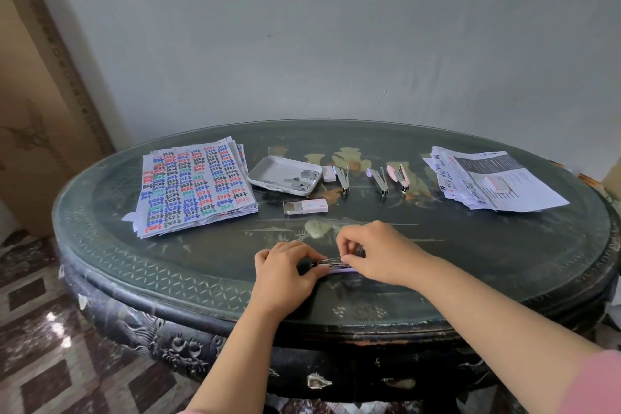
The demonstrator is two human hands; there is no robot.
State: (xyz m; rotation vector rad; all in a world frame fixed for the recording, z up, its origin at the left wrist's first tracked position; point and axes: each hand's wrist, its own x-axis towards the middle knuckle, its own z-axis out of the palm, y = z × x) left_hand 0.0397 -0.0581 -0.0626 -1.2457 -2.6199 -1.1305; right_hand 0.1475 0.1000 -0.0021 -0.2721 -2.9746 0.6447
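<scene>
A purple stapler (331,266) lies opened on the dark oval table (201,265) near its front edge, its metal staple channel showing. My left hand (285,276) grips the stapler's left end. My right hand (379,254) pinches at the metal channel from the right, and its fingers hide what they hold. An opened staple box (305,206) lies just beyond the hands. A white tray (268,171) behind it holds several staple strips (302,178).
Three more opened staplers (342,178) (381,181) (400,175) lie in a row mid-table, a small staple box (329,173) beside the tray. A stack of "test" sheets (195,185) sits left, printed papers (497,181) right. A framed panel (40,104) leans against the wall.
</scene>
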